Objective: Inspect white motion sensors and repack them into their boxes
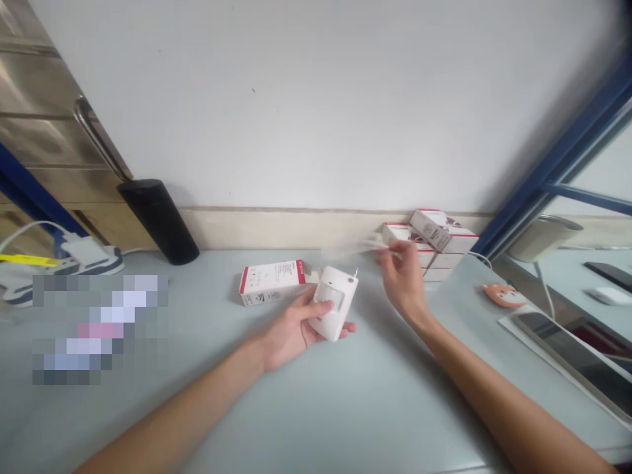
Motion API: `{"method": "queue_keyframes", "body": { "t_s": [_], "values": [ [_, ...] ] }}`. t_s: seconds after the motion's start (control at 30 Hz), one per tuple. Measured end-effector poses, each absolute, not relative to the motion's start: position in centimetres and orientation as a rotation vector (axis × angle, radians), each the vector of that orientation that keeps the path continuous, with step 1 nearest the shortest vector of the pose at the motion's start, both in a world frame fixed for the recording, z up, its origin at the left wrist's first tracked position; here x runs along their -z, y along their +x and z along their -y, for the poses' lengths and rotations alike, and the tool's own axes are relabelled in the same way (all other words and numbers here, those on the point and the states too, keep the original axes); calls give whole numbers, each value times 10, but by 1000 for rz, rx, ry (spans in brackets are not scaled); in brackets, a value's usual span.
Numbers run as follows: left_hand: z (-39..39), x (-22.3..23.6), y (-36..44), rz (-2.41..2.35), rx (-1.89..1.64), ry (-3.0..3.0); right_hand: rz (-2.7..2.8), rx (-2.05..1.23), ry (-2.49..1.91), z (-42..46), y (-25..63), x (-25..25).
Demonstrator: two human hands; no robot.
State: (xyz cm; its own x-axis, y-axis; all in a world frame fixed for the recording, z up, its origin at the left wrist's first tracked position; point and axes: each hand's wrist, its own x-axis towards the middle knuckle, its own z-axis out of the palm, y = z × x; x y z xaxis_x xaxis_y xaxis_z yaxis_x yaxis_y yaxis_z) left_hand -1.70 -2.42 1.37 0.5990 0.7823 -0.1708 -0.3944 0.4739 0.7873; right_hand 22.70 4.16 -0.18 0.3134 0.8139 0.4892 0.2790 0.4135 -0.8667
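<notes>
1. While the white, rounded plastic sensor is held just right of the open-ended white-and-red cardboard box, gripped between thumb and fingers of the left hand, it could be dropped if that grip were loosened.
2. A blurred, translucent plastic wrapper appears to be pinched in the closed fingertips of the right hand, farther right of the box; the sensor's thin metal tip could be snagged if the wrapper were swept across it.
3. The stacked white-and-red cartons, well right of the box, could be toppled if knocked by the right hand.
</notes>
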Motion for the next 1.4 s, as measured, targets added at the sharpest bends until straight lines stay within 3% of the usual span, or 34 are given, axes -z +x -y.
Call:
{"method": "queue_keyframes", "body": {
  "t_s": [0.1, 0.3, 0.57, 1.03, 1.4],
  "values": [
    [24, -14, -16, -575, -782, 794, 1367, -575, -1291, -47, 228, 21],
    [21, -13, -12, -639, -854, 664, 1577, -430, -1310, -32, 215, 17],
    [20, -15, -10, -586, -867, 652, 1274, -1333, -1082, -5, 185, -8],
    [30, -11, -5, -560, -810, 560, 1147, -1947, -828, 1, 185, -11],
    [34, -14, -5, -623, -862, 620, 1351, -1906, -730, 5, 185, -18]
  ]
}}
